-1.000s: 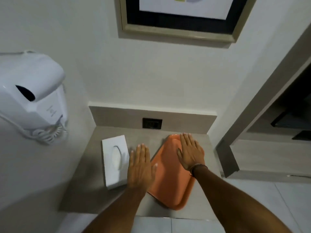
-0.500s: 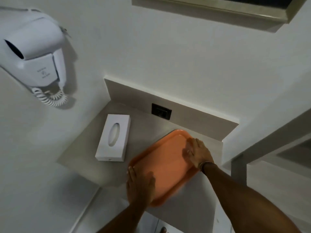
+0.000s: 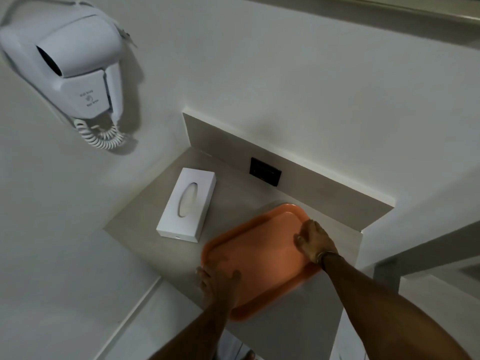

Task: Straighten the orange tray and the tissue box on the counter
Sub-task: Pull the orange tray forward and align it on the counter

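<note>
An empty orange tray (image 3: 262, 253) lies on the grey counter (image 3: 233, 193), slanted against the counter's edges. My left hand (image 3: 219, 283) presses flat on the tray's near left rim, fingers spread. My right hand (image 3: 313, 241) rests on the tray's right side with the fingers curled onto its rim. A white tissue box (image 3: 187, 205) with an oval slot lies to the left of the tray, apart from it and from both hands.
A white wall hair dryer (image 3: 75, 71) with a coiled cord hangs at the upper left. A dark wall socket (image 3: 265, 172) sits in the counter's backsplash. Walls close the counter at the back and left; a frame's lower edge shows at the top.
My left hand left the spot beside the tissue box and came onto the tray's near rim. The tray has turned between both hands. The view swung to the left.
</note>
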